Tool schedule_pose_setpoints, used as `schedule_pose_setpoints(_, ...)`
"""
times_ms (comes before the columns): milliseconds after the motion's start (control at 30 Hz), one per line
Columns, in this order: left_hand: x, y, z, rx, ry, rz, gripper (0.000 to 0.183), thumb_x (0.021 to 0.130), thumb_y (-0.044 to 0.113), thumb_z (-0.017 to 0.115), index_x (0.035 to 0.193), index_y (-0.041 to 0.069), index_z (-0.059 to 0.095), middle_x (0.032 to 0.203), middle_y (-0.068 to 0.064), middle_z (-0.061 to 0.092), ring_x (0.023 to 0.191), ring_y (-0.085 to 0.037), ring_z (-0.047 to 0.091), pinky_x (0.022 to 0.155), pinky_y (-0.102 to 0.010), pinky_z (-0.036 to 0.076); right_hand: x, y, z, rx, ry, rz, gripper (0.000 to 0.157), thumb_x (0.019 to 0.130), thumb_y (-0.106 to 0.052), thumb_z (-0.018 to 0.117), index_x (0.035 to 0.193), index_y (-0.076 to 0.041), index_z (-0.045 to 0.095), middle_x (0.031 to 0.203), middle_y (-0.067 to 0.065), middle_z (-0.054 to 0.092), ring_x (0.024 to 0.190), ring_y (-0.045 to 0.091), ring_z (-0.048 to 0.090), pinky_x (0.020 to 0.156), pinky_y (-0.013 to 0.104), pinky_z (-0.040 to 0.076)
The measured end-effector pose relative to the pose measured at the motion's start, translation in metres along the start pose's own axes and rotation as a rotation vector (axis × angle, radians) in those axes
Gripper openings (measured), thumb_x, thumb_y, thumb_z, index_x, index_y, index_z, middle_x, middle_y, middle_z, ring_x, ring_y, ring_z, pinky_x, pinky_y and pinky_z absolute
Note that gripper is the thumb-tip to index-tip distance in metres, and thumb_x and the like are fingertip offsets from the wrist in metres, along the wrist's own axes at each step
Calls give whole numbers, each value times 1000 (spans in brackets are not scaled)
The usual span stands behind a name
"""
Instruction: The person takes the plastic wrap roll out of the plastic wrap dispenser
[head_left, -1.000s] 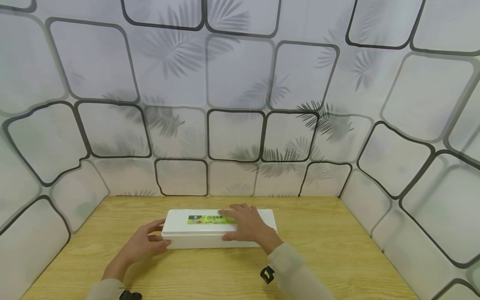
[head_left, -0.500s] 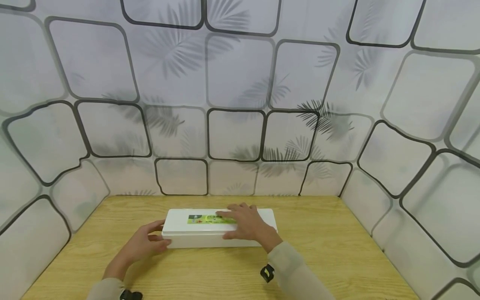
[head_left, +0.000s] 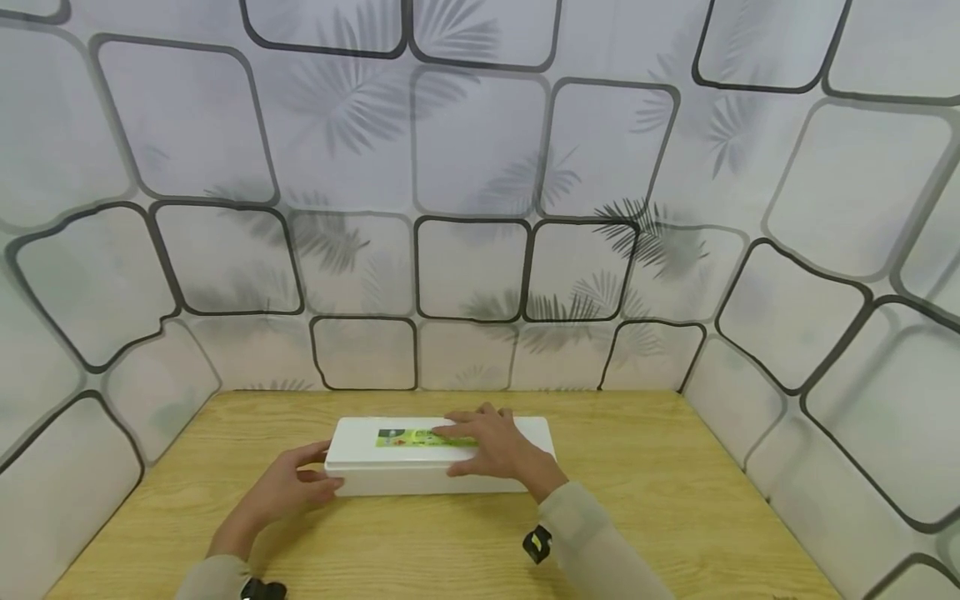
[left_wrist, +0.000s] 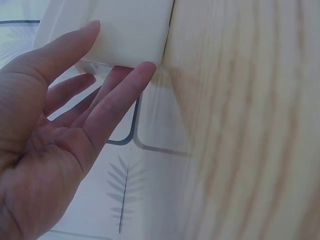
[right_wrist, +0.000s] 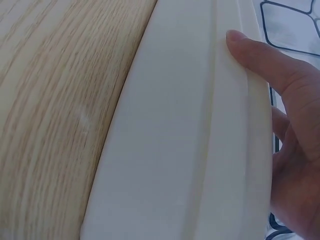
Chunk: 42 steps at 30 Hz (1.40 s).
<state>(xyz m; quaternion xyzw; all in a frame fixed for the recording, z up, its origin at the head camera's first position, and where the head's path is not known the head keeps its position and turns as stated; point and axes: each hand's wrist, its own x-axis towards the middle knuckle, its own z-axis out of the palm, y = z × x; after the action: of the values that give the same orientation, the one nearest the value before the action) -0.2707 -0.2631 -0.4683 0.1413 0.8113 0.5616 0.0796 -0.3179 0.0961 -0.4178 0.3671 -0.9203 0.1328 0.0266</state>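
Note:
A long white lidded box (head_left: 390,479) lies on the table, its lid in place with a green and yellow printed label (head_left: 405,437) on top. At its left end is my left hand (head_left: 285,487); in the left wrist view the thumb lies against the front face, and the extended fingers (left_wrist: 115,105) touch the end face. My right hand (head_left: 498,446) spans the lid right of the middle. Its thumb (right_wrist: 250,52) holds the front of the lid's rim, while the fingers reach across the top, partly covering the label. The other fingers' tips are hidden in the right wrist view.
The wooden table (head_left: 420,550) has pale yellow grain. A white cloth (head_left: 480,167) with rounded grey squares and leaf prints hangs behind and on both sides. Dark straps (head_left: 536,543) show at both wrists.
My right index finger has slid slightly left across the label. The box and my left hand stay where they were.

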Motion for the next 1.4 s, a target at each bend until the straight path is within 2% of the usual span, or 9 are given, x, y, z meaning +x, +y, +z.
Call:
schedule_pose_setpoints(533,0,-1,0,-36,-8,10,82,94,12,77,152,-19,29,140,-43,48,103,-25,73,81,-32,66,-2,0,0,52,54,-21,59,87,-48,80,142,-33,63,156,4,54,130,33,50,98,57,39)
schedule_pose_setpoints(900,-1,1,-1,-1,-10,26,78,95,13,75,152,-17,31,140,-44,48,112,-40,70,82,-35,66,-7,3,-7,91,93,-37,58,88,-47,80,141,-29,65,155,7,54,129,36,51,96,60,39)
schedule_pose_setpoints(1133,1,4,-1,12,-7,26,80,95,14,75,153,-16,30,141,-45,47,112,-38,71,82,-35,66,-12,8,-8,136,112,-24,57,88,-44,80,140,-27,65,155,9,54,128,37,51,97,63,38)
schedule_pose_setpoints(1400,-1,2,-2,7,-8,19,81,96,13,75,155,-14,27,141,-47,46,112,-39,71,82,-35,66,-15,13,-10,105,122,-25,58,88,-45,79,141,-26,65,155,10,54,127,39,51,93,61,40)
